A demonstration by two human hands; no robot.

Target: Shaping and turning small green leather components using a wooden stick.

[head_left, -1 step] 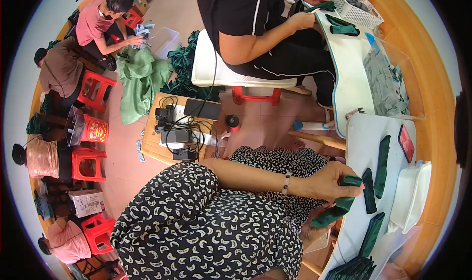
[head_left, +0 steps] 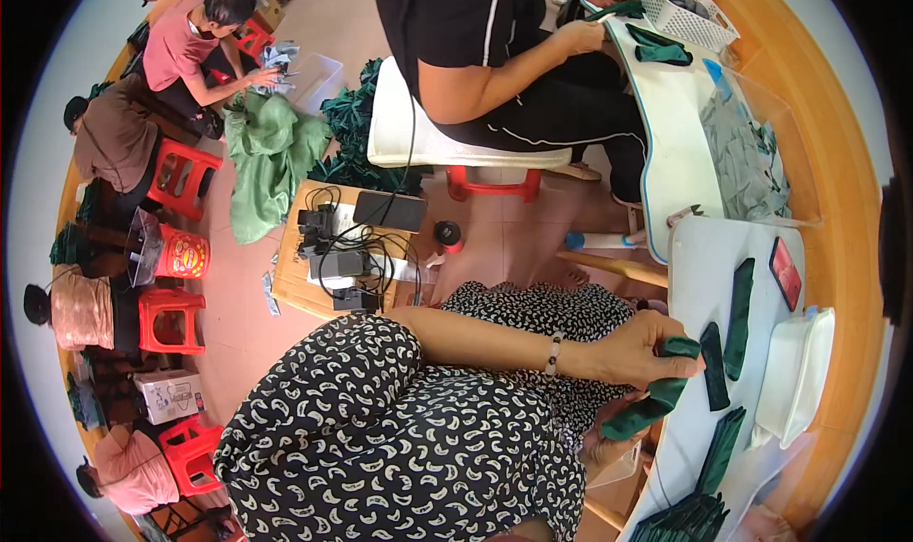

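My left hand [head_left: 639, 352], with a beaded bracelet at the wrist, pinches the upper end of a dark green velvety fabric strip [head_left: 654, 407] at the table's near edge. Lower down, my right hand [head_left: 605, 441] holds the strip's other end; its fingers are partly hidden by the cloth. Just beyond my left fingertips, a short green strip [head_left: 713, 366] lies on the white table [head_left: 699, 257], and a longer green strip [head_left: 739, 319] lies past it. Another folded strip [head_left: 720, 452] rests close to a pile of green strips [head_left: 680, 523] at the bottom.
A red phone [head_left: 786, 273] and a white plastic bin [head_left: 797, 378] stand along the table's far side. Next to me, a person in black [head_left: 466, 67] handles green fabric at an adjoining table. Behind are a cardboard box [head_left: 309, 290] with cables and several red stools [head_left: 171, 320].
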